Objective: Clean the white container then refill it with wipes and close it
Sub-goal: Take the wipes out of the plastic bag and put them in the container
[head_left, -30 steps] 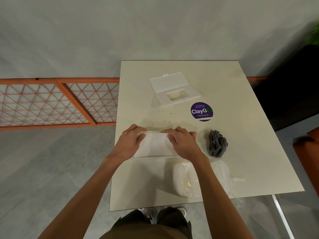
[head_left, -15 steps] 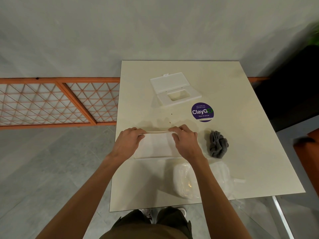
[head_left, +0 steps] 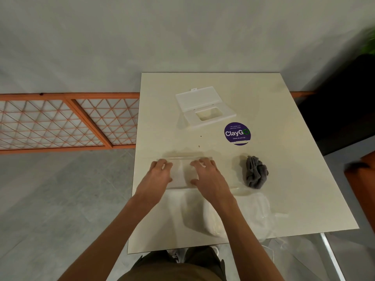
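Refill step: left hand (head_left: 160, 173) grips white container (head_left: 179, 185), right hand (head_left: 207, 176) flat-fingered, pressing wipes (head_left: 185, 171); next, fetch lid (head_left: 195, 100), upper centre

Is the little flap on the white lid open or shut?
Open. The flap lies swung back flat beyond the lid, not covering it.

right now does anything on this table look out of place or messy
Two small dark specks lie on the table between the lid and the container, odd beside a cleaning job. The clear wrapper seems to spill past the table's near edge. Nothing else stands out.
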`<control>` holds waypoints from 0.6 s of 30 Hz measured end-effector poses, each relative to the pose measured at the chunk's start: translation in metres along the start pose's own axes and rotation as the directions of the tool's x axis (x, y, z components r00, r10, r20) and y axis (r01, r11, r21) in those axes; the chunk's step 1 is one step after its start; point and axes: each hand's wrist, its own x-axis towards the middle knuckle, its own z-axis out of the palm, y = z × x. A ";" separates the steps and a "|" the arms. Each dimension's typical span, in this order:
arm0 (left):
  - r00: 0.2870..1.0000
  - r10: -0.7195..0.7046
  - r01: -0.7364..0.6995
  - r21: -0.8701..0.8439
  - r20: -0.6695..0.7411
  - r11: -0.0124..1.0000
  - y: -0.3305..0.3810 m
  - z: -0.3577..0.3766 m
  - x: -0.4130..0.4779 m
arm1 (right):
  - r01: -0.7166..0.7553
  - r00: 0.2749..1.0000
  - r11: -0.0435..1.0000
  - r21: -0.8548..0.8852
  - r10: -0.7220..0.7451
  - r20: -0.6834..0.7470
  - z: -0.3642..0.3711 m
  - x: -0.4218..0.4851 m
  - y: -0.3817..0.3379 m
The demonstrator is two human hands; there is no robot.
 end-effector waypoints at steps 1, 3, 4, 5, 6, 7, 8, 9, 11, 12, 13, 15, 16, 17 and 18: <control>0.999 -0.002 0.001 0.019 0.032 1.000 0.003 0.003 0.002 | -0.031 0.999 1.000 0.005 0.031 0.023 0.000 0.000 0.000; 0.996 0.006 -0.009 0.039 0.089 0.999 0.008 0.008 0.005 | -0.069 0.996 0.998 -0.014 0.070 0.057 -0.002 0.002 0.001; 0.994 -0.001 -0.003 0.038 0.112 0.999 0.009 0.010 0.007 | -0.078 0.994 0.997 -0.022 0.079 0.072 -0.004 0.004 0.001; 0.992 -0.020 0.017 0.027 0.122 0.999 0.009 0.011 0.008 | -0.083 0.993 0.996 -0.018 0.084 0.088 -0.005 0.005 0.001; 0.991 -0.035 0.033 0.022 0.130 0.999 0.009 0.011 0.010 | -0.083 0.991 0.996 -0.012 0.084 0.102 -0.006 0.006 0.001; 0.989 -0.044 0.042 0.019 0.144 0.999 0.010 0.010 0.011 | -0.081 0.991 0.997 -0.009 0.081 0.109 -0.007 0.006 0.002; 0.985 -0.046 0.045 0.009 0.165 0.999 0.012 0.007 0.011 | -0.076 0.991 0.997 -0.008 0.076 0.109 -0.007 0.006 0.002; 0.981 -0.045 0.048 -0.011 0.189 0.999 0.015 0.004 0.011 | -0.073 0.991 0.997 -0.002 0.073 0.110 -0.008 0.006 0.002; 0.972 -0.046 0.050 -0.014 0.231 0.999 0.019 0.000 0.012 | -0.071 0.991 0.997 0.007 0.070 0.113 -0.008 0.007 0.000; 0.969 -0.048 0.048 0.005 0.244 0.999 0.020 0.000 0.012 | -0.074 0.991 0.997 0.000 0.074 0.115 -0.007 0.008 -0.001; 0.967 -0.048 0.044 0.019 0.249 0.999 0.021 0.000 0.014 | -0.077 0.990 0.997 -0.015 0.078 0.116 -0.007 0.010 -0.001; 0.964 -0.051 0.046 0.027 0.262 0.999 0.021 -0.001 0.016 | -0.069 0.988 0.997 -0.044 0.074 0.134 -0.007 0.013 -0.001; 0.962 -0.050 0.044 0.028 0.267 0.999 0.022 -0.002 0.016 | -0.070 0.987 0.997 -0.037 0.074 0.142 -0.008 0.014 -0.001; 0.962 -0.048 0.043 0.026 0.270 0.999 0.023 -0.004 0.016 | -0.079 0.987 0.997 -0.007 0.080 0.143 -0.011 0.013 0.000; 0.962 -0.052 0.047 0.022 0.268 0.999 0.026 -0.006 0.016 | -0.090 0.988 0.995 0.036 0.084 0.132 -0.015 0.011 0.001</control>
